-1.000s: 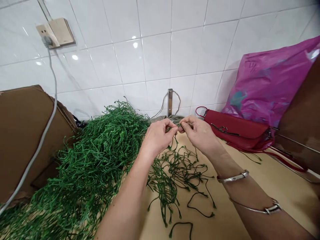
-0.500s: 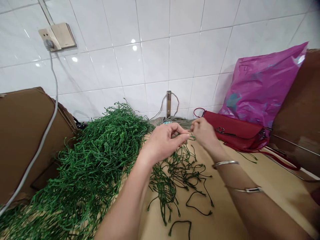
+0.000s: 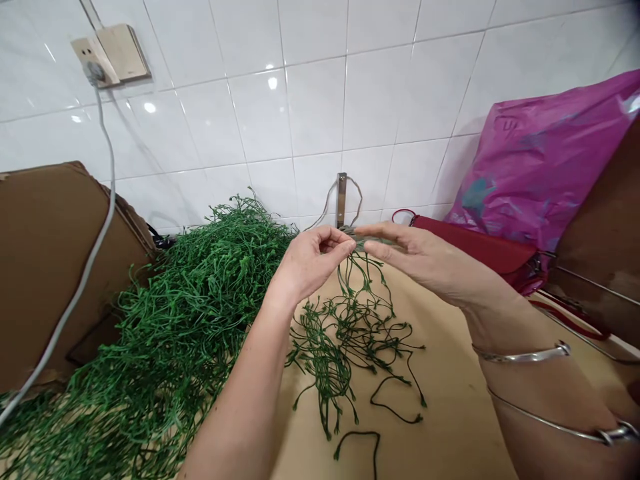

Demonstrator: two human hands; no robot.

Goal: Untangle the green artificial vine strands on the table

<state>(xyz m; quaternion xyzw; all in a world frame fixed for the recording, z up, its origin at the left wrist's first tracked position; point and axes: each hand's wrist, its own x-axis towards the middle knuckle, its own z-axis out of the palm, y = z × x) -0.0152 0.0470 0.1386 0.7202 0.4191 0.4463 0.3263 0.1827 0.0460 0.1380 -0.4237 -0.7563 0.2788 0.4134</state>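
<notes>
My left hand (image 3: 320, 259) is closed in a pinch, thumb against forefinger, on what seems a green cord; most of it is hidden by the fingers. Just right of those fingertips, my right hand (image 3: 415, 253) is open, its thumb and fingers apart and nothing gripped between them. Below both hands lies a loose scatter of thin dark green cords (image 3: 333, 363) with knotted, frayed-looking ends. To the left of my left forearm rises a big heap of similar green cords (image 3: 210, 287).
A brown cardboard box (image 3: 50, 267) stands at the left, with a grey cable (image 3: 95, 257) hanging before it from a wall socket (image 3: 93, 63). On the right are a red handbag (image 3: 475, 247) and a purple plastic bag (image 3: 540, 167). White tiles back the tan surface (image 3: 450, 413).
My right hand has opened its fingers and come closer to my left fingertips. My left hand stays pinched, slightly further left and higher. The view has shifted a little.
</notes>
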